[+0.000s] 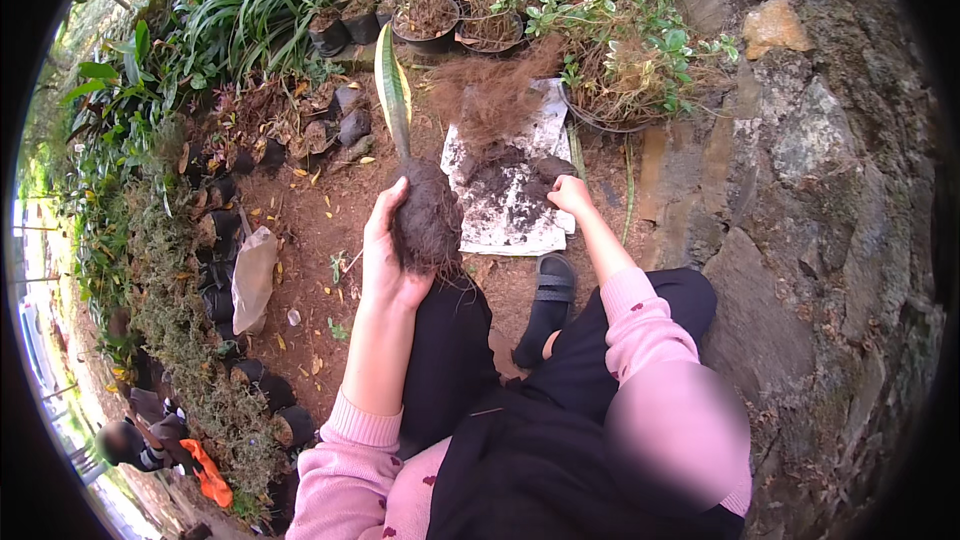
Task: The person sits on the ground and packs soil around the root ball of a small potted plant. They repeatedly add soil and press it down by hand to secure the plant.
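Note:
My left hand (391,247) holds a snake plant by its dark root ball (427,217), from which thin roots hang at the lower end. A single variegated snake plant leaf (394,90) stands up from the ball. My right hand (571,195) is at the right side of a white sheet (517,240) on the ground, its fingers closed on dark soil (553,169); the fingertips are partly hidden. More dark soil lies scattered over the sheet. Brown fibre (495,97) is heaped at the sheet's far end.
Potted plants (426,26) line the far side, with a trailing variegated plant in a wide pot (611,120). Black nursery bags (217,300) and a pale plastic bag (255,281) are on the left. A rock wall (810,240) rises on the right. Another person (154,439) is at far lower left.

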Tool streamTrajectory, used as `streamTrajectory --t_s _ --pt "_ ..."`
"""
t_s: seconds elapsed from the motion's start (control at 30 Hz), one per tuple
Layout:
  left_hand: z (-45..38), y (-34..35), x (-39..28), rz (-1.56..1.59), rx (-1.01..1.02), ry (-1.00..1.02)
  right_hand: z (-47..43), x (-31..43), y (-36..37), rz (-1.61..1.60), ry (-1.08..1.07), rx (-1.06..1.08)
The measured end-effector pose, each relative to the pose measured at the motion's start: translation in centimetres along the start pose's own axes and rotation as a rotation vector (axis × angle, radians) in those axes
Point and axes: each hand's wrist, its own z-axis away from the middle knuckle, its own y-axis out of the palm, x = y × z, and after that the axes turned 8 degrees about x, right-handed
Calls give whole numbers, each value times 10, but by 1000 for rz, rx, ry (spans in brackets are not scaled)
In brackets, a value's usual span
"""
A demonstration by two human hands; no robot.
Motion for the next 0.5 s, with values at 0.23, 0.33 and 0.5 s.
streamTrajectory --t_s 0.23,0.33,0.5 --pt "-8 -13 4 -44 38 30 36 6 -4 -302 -128 -249" --pt "-7 -12 4 -61 23 62 46 10 -6 -357 -159 -252" --pt "5 5 2 -92 10 43 32 -13 -6 -357 -163 -146"
